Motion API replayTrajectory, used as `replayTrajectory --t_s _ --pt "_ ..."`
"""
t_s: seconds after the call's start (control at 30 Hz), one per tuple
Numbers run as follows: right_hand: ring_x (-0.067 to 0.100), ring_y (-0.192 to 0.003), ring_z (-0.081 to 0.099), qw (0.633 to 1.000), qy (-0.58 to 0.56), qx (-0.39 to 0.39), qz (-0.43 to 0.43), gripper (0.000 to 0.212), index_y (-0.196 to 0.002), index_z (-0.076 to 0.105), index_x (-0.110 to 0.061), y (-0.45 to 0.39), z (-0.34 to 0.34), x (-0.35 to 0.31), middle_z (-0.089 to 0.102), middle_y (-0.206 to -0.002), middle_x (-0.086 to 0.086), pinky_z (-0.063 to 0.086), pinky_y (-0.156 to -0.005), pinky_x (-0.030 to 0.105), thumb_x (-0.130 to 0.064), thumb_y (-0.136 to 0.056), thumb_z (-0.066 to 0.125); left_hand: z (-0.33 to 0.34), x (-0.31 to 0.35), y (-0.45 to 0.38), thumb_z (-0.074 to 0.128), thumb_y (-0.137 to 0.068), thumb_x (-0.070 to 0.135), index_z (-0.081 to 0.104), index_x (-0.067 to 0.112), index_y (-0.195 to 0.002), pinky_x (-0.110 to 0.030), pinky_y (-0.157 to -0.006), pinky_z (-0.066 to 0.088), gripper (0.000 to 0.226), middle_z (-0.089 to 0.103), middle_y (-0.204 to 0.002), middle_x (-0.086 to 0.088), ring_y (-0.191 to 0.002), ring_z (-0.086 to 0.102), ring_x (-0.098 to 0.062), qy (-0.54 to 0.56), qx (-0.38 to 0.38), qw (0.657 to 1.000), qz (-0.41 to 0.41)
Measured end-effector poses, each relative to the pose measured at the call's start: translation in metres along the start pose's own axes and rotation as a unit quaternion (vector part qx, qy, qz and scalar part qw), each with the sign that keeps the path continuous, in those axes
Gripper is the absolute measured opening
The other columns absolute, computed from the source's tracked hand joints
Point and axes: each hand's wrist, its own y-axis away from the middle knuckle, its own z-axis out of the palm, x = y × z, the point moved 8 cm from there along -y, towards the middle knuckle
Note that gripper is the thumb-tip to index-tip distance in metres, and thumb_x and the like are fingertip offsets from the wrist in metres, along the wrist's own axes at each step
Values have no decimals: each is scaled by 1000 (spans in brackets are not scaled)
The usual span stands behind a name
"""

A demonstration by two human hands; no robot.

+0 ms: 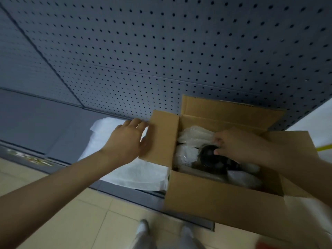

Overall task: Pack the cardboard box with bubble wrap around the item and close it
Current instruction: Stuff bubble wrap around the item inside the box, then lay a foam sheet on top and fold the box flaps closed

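An open cardboard box [206, 196] stands on a grey shelf with all flaps up or spread. Inside lies a dark round item [210, 157] with bubble wrap [194, 135] bunched along its far and left sides. My right hand [239, 144] reaches into the box, fingertips on the dark item and the wrap. My left hand [127, 137] rests against the outside of the box's left flap [161, 137], fingers spread, thumb on the cardboard.
A stack of white foam or bubble-wrap sheets [129, 169] lies on the shelf left of the box. A grey pegboard wall [161, 51] rises behind. Beige floor tiles [75, 221] and my feet [143, 229] show below the shelf edge.
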Motion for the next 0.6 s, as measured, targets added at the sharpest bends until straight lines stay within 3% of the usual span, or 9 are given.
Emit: replayTrajectory --t_s 0.07,0.27,0.37,0.5,0.6 --pt "13 -91 60 999 -8 46 -12 21 -110 61 -25 -13 -13 -35 64 -103 -5 52 -81 32 -32 -90 58 -2 -29 4 48 -93 30 47 14 -134 -38 -96 45 44 53 -133 -5 -119 52 -27 7 16 1000 -8" --pt "17 -88 62 986 -65 153 -24 22 -110 63 -20 -56 -38 -156 68 -100 -2 53 -81 38 -32 -92 57 13 -123 6 41 -97 33 39 17 -140 -34 -99 39 46 48 -138 -3 -124 47 -24 6 -7 1000 -5" --pt "16 -91 63 980 -56 188 -11 25 -110 65 -24 -78 -33 -209 71 -99 -4 51 -84 35 -37 -90 58 31 -163 7 40 -97 33 39 17 -140 -34 -97 40 46 49 -136 -4 -122 48 -24 7 -37 999 8" --pt "19 -103 59 982 -136 130 27 29 -120 60 -17 -115 13 -257 64 -115 3 48 -90 32 -29 -94 56 67 -193 7 40 -97 31 40 15 -139 -35 -94 40 45 49 -132 -6 -118 48 -26 22 -85 995 41" --pt "22 -112 54 987 -123 77 65 33 -127 54 -14 -142 64 -267 57 -125 7 46 -93 32 -27 -96 49 102 -205 1 41 -96 30 44 12 -134 -36 -93 41 42 50 -130 -8 -116 49 -27 27 -117 992 49"
